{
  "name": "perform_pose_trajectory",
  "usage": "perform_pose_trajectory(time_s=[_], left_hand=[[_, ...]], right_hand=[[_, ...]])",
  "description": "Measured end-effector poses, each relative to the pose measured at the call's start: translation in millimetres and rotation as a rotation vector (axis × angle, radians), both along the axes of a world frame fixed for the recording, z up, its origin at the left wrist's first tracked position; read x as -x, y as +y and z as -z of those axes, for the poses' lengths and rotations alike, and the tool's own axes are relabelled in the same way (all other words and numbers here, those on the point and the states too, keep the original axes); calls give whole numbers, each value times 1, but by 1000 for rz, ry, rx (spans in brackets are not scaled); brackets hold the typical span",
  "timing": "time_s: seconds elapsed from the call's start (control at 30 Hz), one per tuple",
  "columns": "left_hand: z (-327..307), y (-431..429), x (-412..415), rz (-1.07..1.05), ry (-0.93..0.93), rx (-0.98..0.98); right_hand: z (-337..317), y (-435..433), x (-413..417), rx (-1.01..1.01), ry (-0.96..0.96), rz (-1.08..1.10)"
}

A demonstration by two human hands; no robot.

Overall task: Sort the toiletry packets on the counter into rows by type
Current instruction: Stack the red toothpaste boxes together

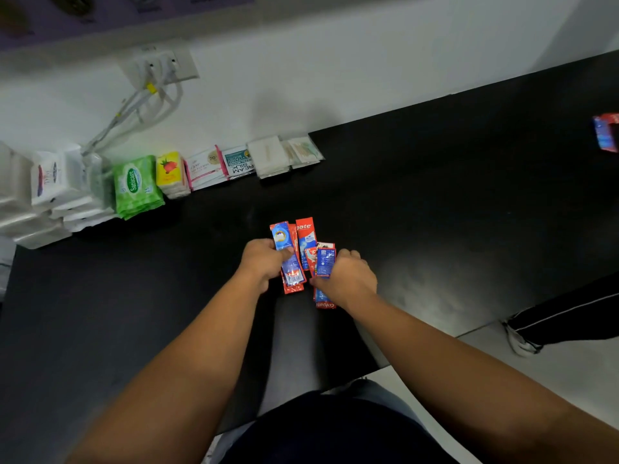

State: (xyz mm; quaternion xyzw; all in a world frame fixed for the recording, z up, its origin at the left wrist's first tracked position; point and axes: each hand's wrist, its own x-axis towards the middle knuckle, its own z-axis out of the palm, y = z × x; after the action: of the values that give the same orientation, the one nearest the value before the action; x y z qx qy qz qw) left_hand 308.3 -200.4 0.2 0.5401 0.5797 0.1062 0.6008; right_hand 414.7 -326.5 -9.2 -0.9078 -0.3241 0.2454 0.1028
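Note:
On the black counter (435, 195), my left hand (263, 262) grips a small stack of red and blue toothpaste sachets (288, 259). My right hand (348, 277) pinches another few toothpaste sachets (325, 261) just to the right. One red Colgate sachet (305, 239) stands between the two bunches. Along the wall runs a row of sorted packets: white tissue packs (53, 185), green Sanicare wipes (135, 187), a yellow strawberry pack (169, 174), pink-edged sachets (206, 167), Cream Silk sachets (239, 164), white packets (269, 155) and clear packets (304, 150).
More red and blue sachets (606, 132) lie at the counter's far right edge. White cables (140, 105) hang from a wall socket (160, 67) above the tissue packs. Another person's leg and shoe (536, 326) stand on the floor at the right.

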Motion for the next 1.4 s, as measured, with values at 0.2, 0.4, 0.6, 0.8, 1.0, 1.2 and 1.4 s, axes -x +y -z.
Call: perform_pose_trajectory(time_s=[0.2,0.4,0.6,0.8,1.0,1.2,1.4], left_hand=[[-1,10,-15,27,71,-12],[5,14,-43,10,46,-44],[12,13,-53,191,365,-302],[8,6,-57,245,502,-433],[7,-6,-73,411,732,-631],[10,-8,-91,385,761,-654],[3,-7,-78,202,536,-742]], right_hand=[[-11,6,-23,19,-32,-58],[-23,5,-58,107,-92,-117],[-24,10,-77,185,-15,-74],[-19,20,-90,264,42,-150],[-12,23,-96,169,69,-126],[-5,30,-117,-103,433,118],[-1,37,-111,-283,760,254]])
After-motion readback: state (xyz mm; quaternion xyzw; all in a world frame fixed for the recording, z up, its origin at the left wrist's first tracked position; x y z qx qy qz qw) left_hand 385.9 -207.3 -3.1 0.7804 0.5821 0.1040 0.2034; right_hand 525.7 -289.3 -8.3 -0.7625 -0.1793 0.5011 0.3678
